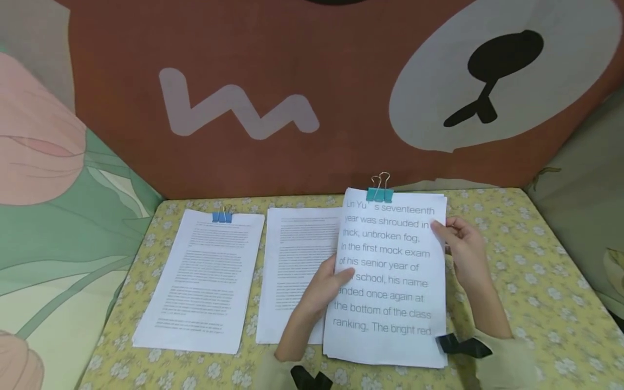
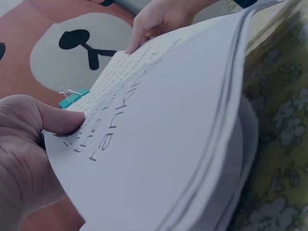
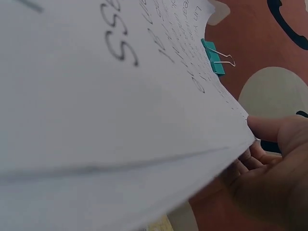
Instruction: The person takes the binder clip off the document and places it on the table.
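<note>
Both hands hold a stack of printed paper [image 1: 385, 319] with large text, raised in front of the person at the right of the head view. A teal binder clip [image 1: 379, 195] grips its top edge, with the wire handles pointing up. My left hand [image 1: 324, 287] pinches the left edge, thumb on the front page and fingers behind. Higher up, at the right edge, my right hand [image 1: 465, 249] pinches the sheets between thumb and fingers. In the left wrist view the loose lower ends of the sheets [image 2: 211, 159] bow and fan slightly apart.
A second stack of small print [image 1: 200, 281] lies at the left with a blue binder clip [image 1: 222, 217] on top. Between them lies another printed stack [image 1: 292, 260], partly covered by the held one. A yellow floral cloth [image 1: 531, 303] covers the table; a brown cartoon panel [image 1: 273, 162] stands behind.
</note>
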Action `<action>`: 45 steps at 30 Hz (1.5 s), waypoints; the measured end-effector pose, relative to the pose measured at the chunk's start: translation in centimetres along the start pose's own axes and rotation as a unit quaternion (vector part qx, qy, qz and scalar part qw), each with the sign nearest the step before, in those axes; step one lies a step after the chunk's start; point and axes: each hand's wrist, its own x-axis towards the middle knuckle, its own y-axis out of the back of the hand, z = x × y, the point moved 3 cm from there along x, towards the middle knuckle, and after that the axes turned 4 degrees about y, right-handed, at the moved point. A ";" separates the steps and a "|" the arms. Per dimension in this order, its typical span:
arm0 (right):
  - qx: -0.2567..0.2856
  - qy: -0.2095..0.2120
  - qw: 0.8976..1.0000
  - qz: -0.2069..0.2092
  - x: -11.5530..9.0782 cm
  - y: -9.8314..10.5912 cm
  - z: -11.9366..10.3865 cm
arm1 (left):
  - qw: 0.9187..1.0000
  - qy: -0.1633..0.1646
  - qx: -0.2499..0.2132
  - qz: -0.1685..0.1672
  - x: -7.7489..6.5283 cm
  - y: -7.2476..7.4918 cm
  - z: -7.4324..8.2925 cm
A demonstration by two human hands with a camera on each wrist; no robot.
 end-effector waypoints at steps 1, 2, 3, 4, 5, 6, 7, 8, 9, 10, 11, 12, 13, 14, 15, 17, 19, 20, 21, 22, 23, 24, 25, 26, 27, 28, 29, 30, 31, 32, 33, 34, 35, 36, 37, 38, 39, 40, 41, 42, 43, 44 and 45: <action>-0.009 0.000 1.000 -0.011 0.1 0.0 0.0 | 1.000 0.000 -0.002 0.002 0.0 0.1 0.0; -0.018 -0.001 1.000 -0.018 0.1 0.0 0.1 | 1.000 0.001 -0.005 -0.002 0.1 0.2 -0.1; -0.031 -0.002 0.999 -0.023 0.1 0.1 0.1 | 1.000 0.000 -0.006 -0.005 0.1 0.2 -0.1; -0.042 -0.004 0.999 -0.028 0.2 0.2 0.2 | 1.000 0.000 -0.008 -0.008 0.2 0.2 -0.1; -0.058 -0.005 0.998 -0.032 0.3 0.3 0.2 | 1.000 0.001 -0.011 -0.012 0.2 0.2 -0.1; -0.074 -0.008 0.997 -0.035 0.3 0.4 0.3 | 1.000 0.001 -0.013 -0.015 0.3 0.2 -0.1; -0.089 -0.010 0.995 -0.036 0.3 0.6 0.3 | 1.000 0.003 -0.016 -0.018 0.3 0.2 -0.1; -0.110 -0.012 0.993 -0.034 0.4 0.8 0.4 | 1.000 0.002 -0.016 -0.018 0.3 0.2 -0.1; -0.125 -0.013 0.992 -0.032 0.4 1.0 0.4 | 1.000 0.003 -0.016 -0.016 0.3 0.2 -0.1; -0.133 -0.015 0.991 -0.030 0.4 1.1 0.4 | 1.000 0.003 -0.016 -0.014 0.3 0.3 -0.1; -0.142 -0.015 0.989 -0.027 0.5 1.3 0.4 | 1.000 0.005 -0.016 -0.012 0.3 0.4 -0.1; -0.147 -0.014 0.989 -0.022 0.5 1.5 0.4 | 1.000 0.005 -0.016 -0.009 0.3 0.5 -0.1; -0.142 -0.013 0.990 -0.017 0.5 1.8 0.4 | 1.000 0.005 -0.016 -0.009 0.3 0.6 -0.1; -0.131 -0.012 0.991 -0.012 0.5 2.1 0.4 | 1.000 0.006 -0.017 -0.010 0.3 0.6 -0.1; -0.120 -0.008 0.993 -0.007 0.4 2.4 0.3 | 1.000 0.010 -0.019 -0.011 0.3 0.7 -0.1; -0.091 -0.003 0.996 0.002 0.3 2.9 0.2 | 1.000 0.014 -0.022 -0.013 0.2 0.7 -0.2; -0.067 0.002 0.998 0.004 0.3 3.4 -0.1 | 0.999 0.016 -0.024 -0.013 0.2 0.7 -0.2; -0.060 0.006 0.998 0.002 0.4 3.5 -0.3 | 0.999 0.017 -0.024 -0.011 0.2 0.7 -0.2; -0.068 0.010 0.998 -0.001 0.5 3.6 -0.6 | 1.000 0.018 -0.023 -0.007 0.2 0.8 -0.2; -0.076 0.014 0.997 -0.003 0.6 3.6 -0.9 | 1.000 0.018 -0.021 -0.004 0.1 0.8 -0.2; -0.089 0.020 0.996 -0.005 0.8 3.5 -1.3 | 1.000 0.017 -0.020 -0.001 0.1 0.9 -0.1; -0.109 0.029 0.994 -0.007 1.1 3.4 -1.7 | 1.000 0.016 -0.019 0.001 0.1 0.9 -0.1; -0.129 0.039 0.991 -0.008 1.3 3.3 -2.1 | 1.000 0.014 -0.016 0.003 0.1 1.0 -0.1; -0.146 0.049 0.988 -0.008 1.5 3.1 -2.6 | 1.000 0.014 -0.015 0.004 0.1 1.0 -0.1; -0.172 0.058 0.983 -0.008 1.7 2.8 -3.0 | 1.000 0.013 -0.013 0.005 0.1 1.1 -0.1; -0.188 0.067 0.980 -0.011 2.0 2.5 -3.5 | 1.000 0.011 -0.012 0.004 0.1 1.1 0.0; -0.199 0.075 0.977 -0.018 2.2 2.2 -3.9 | 1.000 0.009 -0.010 0.004 0.1 1.2 0.0; -0.210 0.080 0.974 -0.025 2.4 1.8 -4.3 | 1.000 0.007 -0.008 0.004 0.1 1.2 0.0; -0.221 0.085 0.971 -0.035 2.5 1.4 -4.7 | 1.000 0.006 -0.007 0.004 0.1 1.2 -0.1; -0.233 0.088 0.968 -0.044 2.7 1.0 -5.0 | 1.000 0.006 -0.005 0.003 0.2 1.2 -0.1; -0.241 0.088 0.965 -0.055 2.9 0.5 -5.4 | 1.000 0.004 -0.003 0.002 0.2 1.3 -0.1; -0.249 0.088 0.962 -0.067 3.1 0.1 -5.6 | 1.000 0.003 0.000 0.001 0.2 1.3 -0.2; -0.257 0.087 0.959 -0.079 3.2 -0.3 -5.9 | 1.000 0.002 0.003 0.001 0.2 1.3 -0.2; -0.265 0.086 0.956 -0.089 3.4 -0.7 -6.1 | 1.000 0.001 0.006 0.000 0.1 1.3 -0.2; -0.270 0.085 0.954 -0.099 3.5 -1.1 -6.3 | 1.000 0.000 0.009 0.000 0.1 1.4 -0.3; -0.275 0.082 0.952 -0.108 3.7 -1.6 -6.4 | 1.000 -0.002 0.013 -0.001 0.1 1.4 -0.3; -0.277 0.082 0.950 -0.116 3.8 -2.0 -6.6 | 1.000 -0.002 0.016 0.000 0.1 1.5 -0.3; -0.277 0.084 0.949 -0.123 4.0 -2.4 -6.7 | 1.000 -0.003 0.017 0.000 0.0 1.5 -0.3; -0.276 0.083 0.949 -0.130 4.1 -2.9 -6.8 | 1.000 -0.004 0.018 0.000 0.0 1.5 -0.3; -0.276 0.083 0.948 -0.137 4.3 -3.4 -6.9 | 1.000 -0.004 0.019 -0.002 0.0 1.4 -0.3; -0.273 0.084 0.947 -0.145 4.4 -3.8 -7.0 | 1.000 -0.005 0.021 -0.006 0.0 1.4 -0.3; -0.272 0.083 0.947 -0.152 4.6 -4.2 -7.1 | 1.000 -0.005 0.020 -0.011 0.0 1.2 -0.3; -0.271 0.082 0.946 -0.160 4.7 -4.7 -7.1 | 1.000 -0.004 0.020 -0.016 0.0 1.1 -0.3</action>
